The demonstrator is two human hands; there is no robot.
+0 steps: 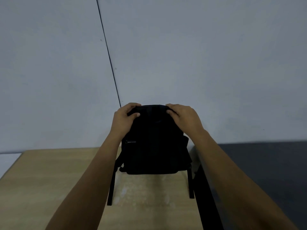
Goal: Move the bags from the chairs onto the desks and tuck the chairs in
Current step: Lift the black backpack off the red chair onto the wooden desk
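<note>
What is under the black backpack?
The black backpack stands on the wooden desk, both hands gripping its top. The desk directly beneath it is hidden.

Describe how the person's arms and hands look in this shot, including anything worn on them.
Both arms are bare from the bottom edge of the view up to the wrists: no sleeves show. The left hand and right hand wear no gloves, and no rings, watch or bracelet can be made out, though the light is dim. The nails look short and plain.
</note>
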